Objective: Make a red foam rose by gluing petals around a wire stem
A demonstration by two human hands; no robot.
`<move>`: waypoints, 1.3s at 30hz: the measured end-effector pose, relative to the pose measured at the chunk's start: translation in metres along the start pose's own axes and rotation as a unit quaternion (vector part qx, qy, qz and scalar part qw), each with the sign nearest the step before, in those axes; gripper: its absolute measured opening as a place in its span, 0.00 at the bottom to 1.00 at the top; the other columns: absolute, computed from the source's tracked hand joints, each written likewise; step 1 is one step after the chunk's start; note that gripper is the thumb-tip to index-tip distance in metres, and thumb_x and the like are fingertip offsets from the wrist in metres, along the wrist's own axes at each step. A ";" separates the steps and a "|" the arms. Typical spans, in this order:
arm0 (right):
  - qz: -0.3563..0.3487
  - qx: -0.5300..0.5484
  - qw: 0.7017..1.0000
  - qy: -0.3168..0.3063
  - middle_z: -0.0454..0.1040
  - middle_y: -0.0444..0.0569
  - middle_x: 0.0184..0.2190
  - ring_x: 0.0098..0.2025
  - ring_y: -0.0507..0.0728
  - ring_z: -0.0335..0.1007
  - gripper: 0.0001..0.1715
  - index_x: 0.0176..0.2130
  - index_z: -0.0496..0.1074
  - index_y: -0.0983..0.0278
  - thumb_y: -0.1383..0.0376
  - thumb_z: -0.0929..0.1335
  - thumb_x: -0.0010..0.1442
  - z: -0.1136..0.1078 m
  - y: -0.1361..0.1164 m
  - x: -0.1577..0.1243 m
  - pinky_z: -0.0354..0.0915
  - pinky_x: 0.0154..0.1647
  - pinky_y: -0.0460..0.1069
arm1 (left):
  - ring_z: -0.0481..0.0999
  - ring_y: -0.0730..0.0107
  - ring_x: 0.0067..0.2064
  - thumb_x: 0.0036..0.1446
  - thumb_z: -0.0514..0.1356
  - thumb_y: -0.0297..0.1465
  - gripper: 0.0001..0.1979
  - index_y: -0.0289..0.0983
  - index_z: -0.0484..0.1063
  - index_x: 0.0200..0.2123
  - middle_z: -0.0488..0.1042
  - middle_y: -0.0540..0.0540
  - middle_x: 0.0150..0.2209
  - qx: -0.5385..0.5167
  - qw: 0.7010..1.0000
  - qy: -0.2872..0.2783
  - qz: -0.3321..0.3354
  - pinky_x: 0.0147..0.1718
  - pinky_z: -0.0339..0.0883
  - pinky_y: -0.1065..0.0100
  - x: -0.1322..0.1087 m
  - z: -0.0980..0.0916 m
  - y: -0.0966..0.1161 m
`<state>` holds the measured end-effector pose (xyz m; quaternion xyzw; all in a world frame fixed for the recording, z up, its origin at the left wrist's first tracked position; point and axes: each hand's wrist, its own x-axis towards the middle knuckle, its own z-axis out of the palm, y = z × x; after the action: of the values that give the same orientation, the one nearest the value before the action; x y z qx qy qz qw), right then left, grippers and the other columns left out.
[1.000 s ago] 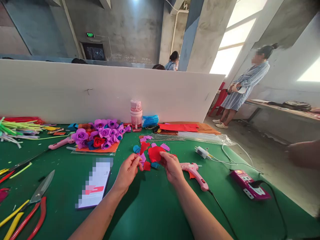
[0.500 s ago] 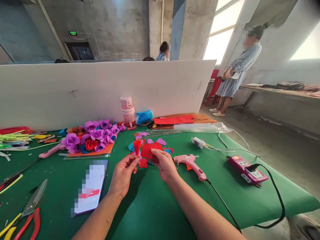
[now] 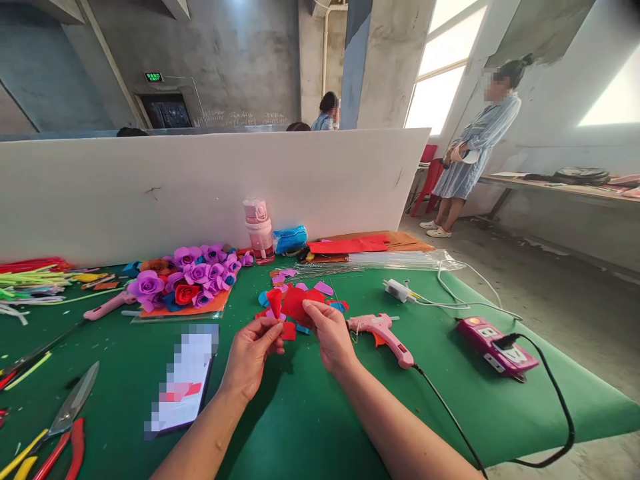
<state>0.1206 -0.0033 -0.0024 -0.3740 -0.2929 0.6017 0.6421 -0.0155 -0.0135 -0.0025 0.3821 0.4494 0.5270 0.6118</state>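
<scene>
Between finger and thumb, my left hand (image 3: 254,353) pinches a small rolled red piece (image 3: 274,301), like a flower's centre, standing upright. My right hand (image 3: 327,333) grips a flat red petal (image 3: 294,304) by its right edge, close beside the rolled piece; whether the two touch I cannot tell. Loose cut petals in purple (image 3: 324,287), red and blue lie on the green table behind and under my hands. Just right of my right hand rests a pink glue gun (image 3: 383,327) on its side, its black cord running toward the front edge.
Finished purple roses (image 3: 197,272) lie at the back left, near a pink bottle (image 3: 259,233). A phone (image 3: 187,380) and large scissors (image 3: 67,413) are on the left. A purple power strip (image 3: 497,347) and white charger (image 3: 399,290) sit right. A white board (image 3: 210,180) stands behind; a person (image 3: 475,143) stands beyond.
The view has tilted up slightly, so everything sits a little lower. My hands keep their grips on the rolled piece and the petal, with hardly any movement.
</scene>
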 end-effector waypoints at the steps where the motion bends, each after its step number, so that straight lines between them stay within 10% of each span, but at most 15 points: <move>1: -0.004 0.001 1.000 -0.004 0.72 0.42 0.20 0.26 0.51 0.64 0.14 0.23 0.75 0.64 0.56 0.74 0.45 0.001 0.000 -0.001 0.63 0.32 0.47 | 0.69 0.78 0.23 0.37 0.72 0.34 0.14 0.35 0.76 0.27 0.74 0.51 0.25 0.002 1.000 0.001 0.004 0.23 0.66 0.73 0.000 0.000 0.000; 12: -0.052 -0.038 0.994 -0.083 0.75 0.45 0.24 0.29 0.52 0.65 0.15 0.28 0.79 0.65 0.56 0.70 0.53 0.004 -0.004 -0.008 0.61 0.35 0.47 | 0.70 0.74 0.22 0.42 0.69 0.35 0.11 0.35 0.76 0.27 0.73 0.52 0.21 0.085 0.992 0.002 0.090 0.23 0.69 0.72 -0.002 0.002 -0.002; 39: -0.038 -0.020 0.997 -0.062 0.77 0.44 0.24 0.29 0.52 0.66 0.14 0.28 0.80 0.63 0.55 0.72 0.51 0.005 -0.007 -0.009 0.60 0.38 0.47 | 0.69 0.75 0.21 0.44 0.68 0.34 0.08 0.35 0.78 0.28 0.73 0.51 0.21 0.109 0.988 -0.010 0.109 0.22 0.67 0.73 -0.001 0.003 -0.001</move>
<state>0.1190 -0.0115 0.0067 -0.3377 -0.3583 0.5925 0.6376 -0.0121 -0.0147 -0.0028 0.4985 0.4538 0.5345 0.5098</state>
